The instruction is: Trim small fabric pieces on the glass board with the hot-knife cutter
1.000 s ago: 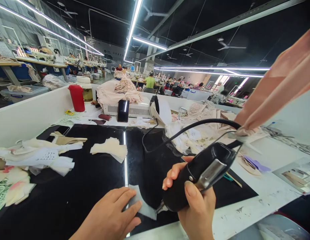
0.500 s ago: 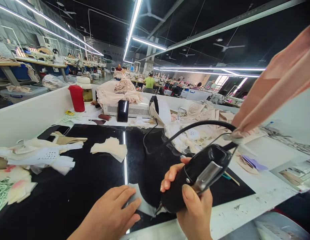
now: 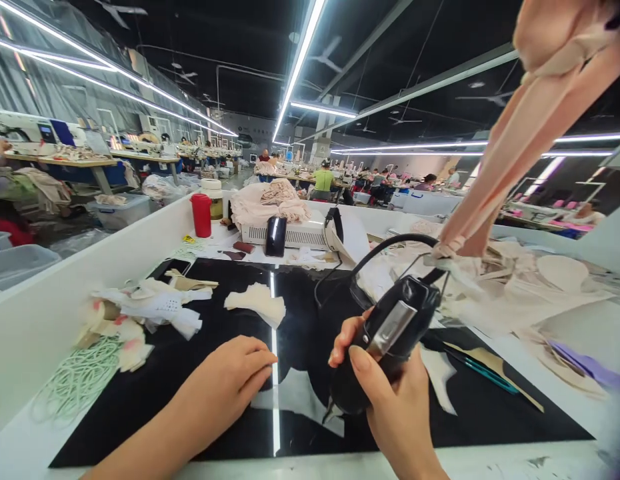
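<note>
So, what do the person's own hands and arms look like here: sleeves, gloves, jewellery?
The left hand and right hand are bare: no gloves, rings or watch in view. No sleeve shows on either forearm within the frame. Nails look unpainted, slightly long.

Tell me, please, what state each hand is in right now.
Left hand: open, lying flat on the black tabletop, holding nothing.
Right hand: closed around the black corded tool.
</note>
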Action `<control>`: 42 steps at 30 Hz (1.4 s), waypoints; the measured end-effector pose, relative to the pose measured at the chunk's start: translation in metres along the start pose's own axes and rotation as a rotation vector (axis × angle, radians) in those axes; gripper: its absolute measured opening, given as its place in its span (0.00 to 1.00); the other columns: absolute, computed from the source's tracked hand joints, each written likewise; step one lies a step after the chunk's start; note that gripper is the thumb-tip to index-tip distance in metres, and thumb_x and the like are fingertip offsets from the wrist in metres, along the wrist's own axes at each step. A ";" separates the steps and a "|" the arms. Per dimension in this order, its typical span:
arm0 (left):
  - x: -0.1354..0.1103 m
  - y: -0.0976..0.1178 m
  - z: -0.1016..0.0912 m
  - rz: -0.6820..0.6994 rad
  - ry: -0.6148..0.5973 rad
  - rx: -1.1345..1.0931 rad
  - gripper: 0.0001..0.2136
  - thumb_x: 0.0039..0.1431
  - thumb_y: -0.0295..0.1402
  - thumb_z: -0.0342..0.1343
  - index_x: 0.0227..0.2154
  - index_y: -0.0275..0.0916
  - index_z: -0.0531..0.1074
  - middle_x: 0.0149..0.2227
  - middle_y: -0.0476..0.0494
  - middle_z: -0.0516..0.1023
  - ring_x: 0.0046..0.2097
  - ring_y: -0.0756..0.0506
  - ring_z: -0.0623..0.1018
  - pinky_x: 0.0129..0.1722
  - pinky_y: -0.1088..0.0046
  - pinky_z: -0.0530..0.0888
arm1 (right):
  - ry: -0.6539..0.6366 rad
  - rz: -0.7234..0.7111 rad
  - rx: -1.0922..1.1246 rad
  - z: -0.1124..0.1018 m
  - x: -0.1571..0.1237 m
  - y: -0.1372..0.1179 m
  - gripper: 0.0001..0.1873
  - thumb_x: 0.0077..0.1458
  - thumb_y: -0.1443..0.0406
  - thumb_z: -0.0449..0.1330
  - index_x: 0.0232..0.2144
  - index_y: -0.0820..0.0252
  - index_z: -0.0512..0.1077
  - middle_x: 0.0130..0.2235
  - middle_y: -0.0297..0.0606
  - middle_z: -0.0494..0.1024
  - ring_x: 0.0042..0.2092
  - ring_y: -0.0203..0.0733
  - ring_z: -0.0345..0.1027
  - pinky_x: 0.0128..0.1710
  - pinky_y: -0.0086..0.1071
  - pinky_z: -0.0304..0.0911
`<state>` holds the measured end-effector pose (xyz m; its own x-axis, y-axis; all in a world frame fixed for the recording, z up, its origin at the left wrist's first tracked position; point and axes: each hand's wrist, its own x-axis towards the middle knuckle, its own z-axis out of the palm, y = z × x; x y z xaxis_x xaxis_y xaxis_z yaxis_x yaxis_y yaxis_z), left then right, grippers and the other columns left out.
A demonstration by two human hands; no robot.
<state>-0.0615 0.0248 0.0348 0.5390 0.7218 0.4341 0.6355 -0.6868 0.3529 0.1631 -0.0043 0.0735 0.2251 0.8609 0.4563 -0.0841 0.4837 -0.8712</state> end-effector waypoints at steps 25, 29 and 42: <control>-0.035 -0.014 0.013 -0.160 -0.078 -0.174 0.12 0.53 0.21 0.70 0.35 0.44 0.78 0.44 0.53 0.79 0.46 0.46 0.78 0.48 0.70 0.74 | -0.038 -0.018 0.228 0.075 0.001 0.032 0.16 0.60 0.59 0.67 0.48 0.47 0.67 0.34 0.28 0.75 0.29 0.35 0.71 0.31 0.34 0.68; -0.035 -0.013 0.014 -0.158 -0.074 -0.199 0.12 0.53 0.21 0.70 0.34 0.44 0.78 0.44 0.52 0.79 0.47 0.45 0.78 0.49 0.68 0.74 | -0.037 -0.008 0.247 0.074 0.000 0.033 0.16 0.61 0.60 0.67 0.48 0.47 0.67 0.34 0.27 0.75 0.30 0.35 0.71 0.32 0.34 0.69; -0.042 -0.016 0.009 -0.118 -0.027 -0.328 0.17 0.59 0.15 0.51 0.40 0.44 0.75 0.45 0.51 0.79 0.47 0.49 0.78 0.48 0.74 0.74 | -0.045 -0.041 0.222 0.077 -0.003 0.035 0.14 0.61 0.59 0.66 0.47 0.47 0.68 0.34 0.27 0.75 0.29 0.34 0.71 0.31 0.33 0.70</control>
<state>-0.0892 0.0059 0.0031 0.4897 0.7968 0.3539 0.4850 -0.5863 0.6489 0.0846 0.0226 0.0555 0.1901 0.8434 0.5025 -0.2882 0.5373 -0.7926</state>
